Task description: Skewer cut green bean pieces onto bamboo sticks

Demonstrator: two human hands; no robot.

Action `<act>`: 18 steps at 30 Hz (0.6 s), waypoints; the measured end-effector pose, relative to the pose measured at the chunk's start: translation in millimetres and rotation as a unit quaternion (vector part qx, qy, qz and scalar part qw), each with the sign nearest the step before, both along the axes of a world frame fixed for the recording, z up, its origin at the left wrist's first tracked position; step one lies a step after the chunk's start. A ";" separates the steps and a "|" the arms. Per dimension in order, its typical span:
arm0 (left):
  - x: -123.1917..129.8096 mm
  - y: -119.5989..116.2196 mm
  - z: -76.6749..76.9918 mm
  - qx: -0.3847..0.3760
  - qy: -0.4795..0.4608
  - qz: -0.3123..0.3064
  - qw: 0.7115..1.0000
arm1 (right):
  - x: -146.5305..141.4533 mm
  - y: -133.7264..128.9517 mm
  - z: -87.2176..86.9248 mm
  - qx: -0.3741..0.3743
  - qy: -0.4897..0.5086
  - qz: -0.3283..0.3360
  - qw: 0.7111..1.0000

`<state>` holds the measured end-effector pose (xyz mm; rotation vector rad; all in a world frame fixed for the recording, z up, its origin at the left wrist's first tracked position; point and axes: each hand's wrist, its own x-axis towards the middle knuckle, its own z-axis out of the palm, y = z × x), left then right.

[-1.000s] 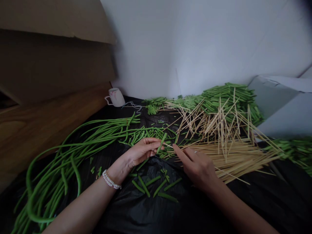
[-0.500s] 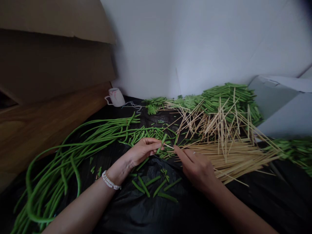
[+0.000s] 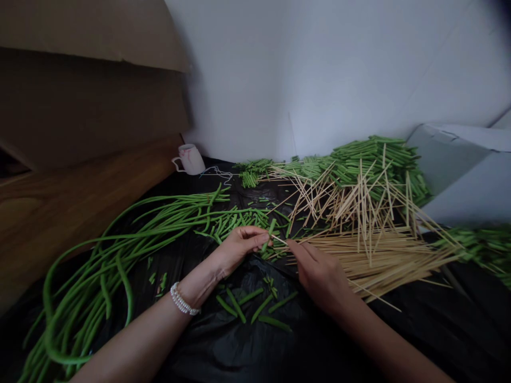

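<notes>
My left hand pinches a short cut piece of green long bean, held slanted between thumb and fingers. My right hand is closed on a thin wooden skewer, whose tip meets the bean piece; whether it has gone in I cannot tell. Behind my left hand lies a heap of cut bean pieces. Several loose bean pieces lie on the black plastic sheet below my hands. A spread of bare skewers lies just right of my right hand.
Long uncut beans curl along the left. A white mug stands at the back beside tangled string. Skewered bean bundles are piled by the wall, near a white box. A cardboard box rises at left.
Both hands have shifted slightly to the right, the left one carrying the bean piece. The skewer still meets the piece, and everything around looks the same.
</notes>
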<state>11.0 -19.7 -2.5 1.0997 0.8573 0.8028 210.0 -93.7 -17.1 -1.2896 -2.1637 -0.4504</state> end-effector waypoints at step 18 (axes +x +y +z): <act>6.6 -6.6 0.3 -0.049 -0.043 0.034 0.997 | -5.0 -3.6 2.9 -0.023 0.013 0.004 1.000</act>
